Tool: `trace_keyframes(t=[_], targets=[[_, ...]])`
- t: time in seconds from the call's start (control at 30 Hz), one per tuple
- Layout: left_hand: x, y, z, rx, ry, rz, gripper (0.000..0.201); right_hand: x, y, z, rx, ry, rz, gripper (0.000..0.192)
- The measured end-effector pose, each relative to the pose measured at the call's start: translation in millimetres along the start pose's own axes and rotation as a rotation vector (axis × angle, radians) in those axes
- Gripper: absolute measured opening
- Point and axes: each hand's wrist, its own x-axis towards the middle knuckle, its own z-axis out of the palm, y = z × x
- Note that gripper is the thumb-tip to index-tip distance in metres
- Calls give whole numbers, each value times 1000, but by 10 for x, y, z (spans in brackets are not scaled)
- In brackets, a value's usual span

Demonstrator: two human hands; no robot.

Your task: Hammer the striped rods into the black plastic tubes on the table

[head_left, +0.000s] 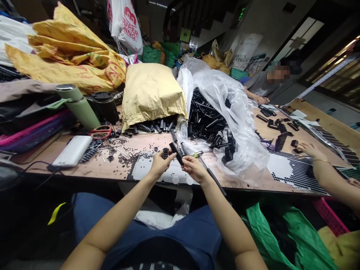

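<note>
My left hand [159, 165] pinches a small black ribbed cylinder [165, 152] just above the table's front edge. My right hand [194, 167] grips a short black bar [176, 153], its upper end tilted toward the left hand. The two parts nearly touch. A screwdriver with a green-yellow handle [198, 154] lies on the table just beyond my right hand. Loose tiny black bits [128, 158] are scattered to the left.
A clear plastic bag [225, 112] spills black parts at centre. A tan sack [150, 93], green flask [78, 107], black cup [105, 106], red scissors [101, 132] and white power bank [72, 151] sit left. Another person's hand [308, 150] works at right; a second person sits behind.
</note>
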Motion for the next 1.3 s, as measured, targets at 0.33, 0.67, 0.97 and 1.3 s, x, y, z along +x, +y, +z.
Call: trace_keyframes(t=[0.33,0.67,0.97,1.3], targets=[[-190,-132,-172,664,-54,709,18,-16,13,556,233,-24,202,56],[-243,-132,-199,46,-100,99,46,-45,387,-227,-535,217,-255,90],[-333,162,-94,-253,-132,-177,66,-376,259,115,-818,-2,-684,105],[-433,173,74,-361,-103,-300,45,-494,28,379,-906,-181,-836,113]])
